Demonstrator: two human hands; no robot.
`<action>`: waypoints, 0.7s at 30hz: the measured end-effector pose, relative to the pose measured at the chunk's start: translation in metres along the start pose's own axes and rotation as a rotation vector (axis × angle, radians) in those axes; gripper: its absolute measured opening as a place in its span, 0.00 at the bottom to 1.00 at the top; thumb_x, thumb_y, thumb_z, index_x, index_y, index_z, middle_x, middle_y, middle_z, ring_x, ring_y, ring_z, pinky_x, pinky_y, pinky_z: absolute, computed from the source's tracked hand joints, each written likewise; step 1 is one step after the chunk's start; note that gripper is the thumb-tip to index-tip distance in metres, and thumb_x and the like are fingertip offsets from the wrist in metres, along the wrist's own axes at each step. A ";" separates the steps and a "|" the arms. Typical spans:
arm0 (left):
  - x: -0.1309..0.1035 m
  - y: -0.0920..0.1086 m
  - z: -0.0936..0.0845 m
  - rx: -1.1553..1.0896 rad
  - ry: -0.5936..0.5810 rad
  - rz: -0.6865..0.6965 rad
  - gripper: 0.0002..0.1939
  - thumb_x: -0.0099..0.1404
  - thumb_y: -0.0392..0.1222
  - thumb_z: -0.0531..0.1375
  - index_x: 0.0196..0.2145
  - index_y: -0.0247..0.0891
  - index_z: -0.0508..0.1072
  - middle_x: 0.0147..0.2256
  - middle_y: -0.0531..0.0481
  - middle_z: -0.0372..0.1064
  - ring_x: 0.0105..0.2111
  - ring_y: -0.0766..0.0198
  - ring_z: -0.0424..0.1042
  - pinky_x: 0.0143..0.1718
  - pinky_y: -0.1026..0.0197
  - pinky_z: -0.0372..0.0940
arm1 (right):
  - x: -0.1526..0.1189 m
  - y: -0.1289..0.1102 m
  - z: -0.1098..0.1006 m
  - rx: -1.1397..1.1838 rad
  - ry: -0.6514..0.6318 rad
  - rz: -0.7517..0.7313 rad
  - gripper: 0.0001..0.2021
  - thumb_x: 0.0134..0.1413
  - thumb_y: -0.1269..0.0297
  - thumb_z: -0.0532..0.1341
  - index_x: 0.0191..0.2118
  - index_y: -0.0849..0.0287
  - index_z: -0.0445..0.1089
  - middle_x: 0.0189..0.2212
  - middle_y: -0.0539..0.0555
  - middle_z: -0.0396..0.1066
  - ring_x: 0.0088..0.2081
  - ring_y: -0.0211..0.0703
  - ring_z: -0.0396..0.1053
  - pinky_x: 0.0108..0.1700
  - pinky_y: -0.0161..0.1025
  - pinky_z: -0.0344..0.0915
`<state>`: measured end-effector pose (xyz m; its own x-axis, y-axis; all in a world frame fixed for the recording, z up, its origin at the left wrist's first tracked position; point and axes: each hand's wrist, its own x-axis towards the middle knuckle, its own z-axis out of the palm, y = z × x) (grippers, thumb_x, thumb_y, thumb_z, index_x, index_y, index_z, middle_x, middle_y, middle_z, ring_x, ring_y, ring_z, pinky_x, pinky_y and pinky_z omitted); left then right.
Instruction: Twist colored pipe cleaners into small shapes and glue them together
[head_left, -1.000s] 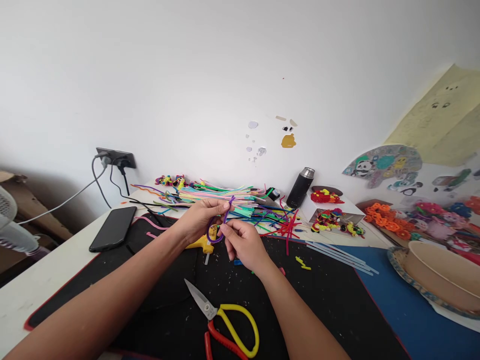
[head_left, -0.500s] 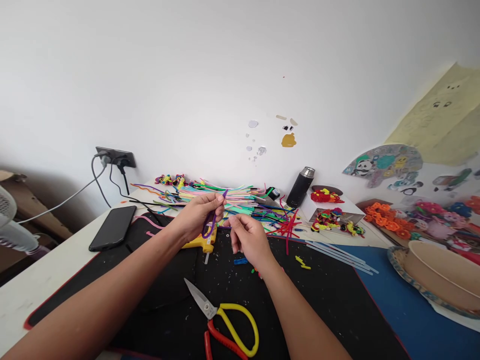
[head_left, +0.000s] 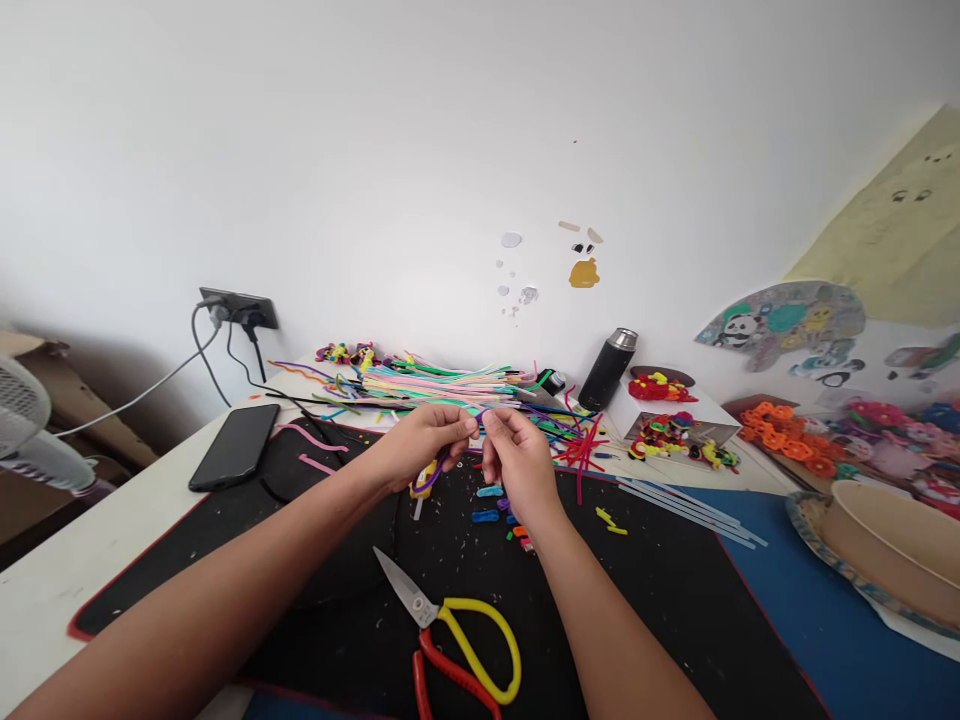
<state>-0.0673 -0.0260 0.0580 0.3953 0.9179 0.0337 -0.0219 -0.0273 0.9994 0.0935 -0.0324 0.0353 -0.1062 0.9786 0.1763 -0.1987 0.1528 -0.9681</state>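
Mid-frame, the left hand (head_left: 442,438) pinches a purple fuzzy stem (head_left: 482,414); the right hand's (head_left: 519,455) thumb and finger grip its upper end — small bends, pinches close together, should probably avoid kinks.

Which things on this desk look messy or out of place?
The red strands, in front of the black bottle, lie crisscrossed, while the pastel strands run mostly side by side. The bottle appears tilted, perhaps from lens distortion.
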 end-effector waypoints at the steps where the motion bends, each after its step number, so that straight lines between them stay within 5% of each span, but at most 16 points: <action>1: 0.000 -0.002 0.000 0.029 -0.009 0.008 0.24 0.62 0.61 0.65 0.23 0.38 0.66 0.20 0.55 0.62 0.17 0.71 0.59 0.18 0.66 0.50 | 0.000 0.000 0.000 -0.005 0.003 -0.006 0.21 0.55 0.43 0.67 0.37 0.58 0.69 0.15 0.42 0.64 0.13 0.32 0.59 0.15 0.30 0.50; 14: 0.001 -0.008 0.016 0.042 -0.033 0.074 0.25 0.62 0.64 0.63 0.28 0.38 0.67 0.21 0.57 0.60 0.19 0.71 0.52 0.22 0.64 0.48 | 0.003 0.006 -0.004 -0.033 0.055 -0.067 0.18 0.57 0.46 0.67 0.32 0.57 0.68 0.14 0.41 0.58 0.13 0.32 0.57 0.16 0.31 0.51; 21: -0.004 -0.019 0.027 0.252 -0.029 0.159 0.17 0.70 0.57 0.57 0.38 0.39 0.69 0.30 0.53 0.66 0.27 0.65 0.59 0.28 0.63 0.55 | 0.010 0.014 -0.009 0.027 0.142 -0.054 0.19 0.54 0.46 0.69 0.32 0.57 0.67 0.16 0.42 0.62 0.13 0.29 0.52 0.14 0.30 0.47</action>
<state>-0.0440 -0.0399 0.0392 0.4309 0.8829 0.1866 0.1419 -0.2705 0.9522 0.0989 -0.0194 0.0223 0.0434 0.9790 0.1990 -0.2272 0.2037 -0.9523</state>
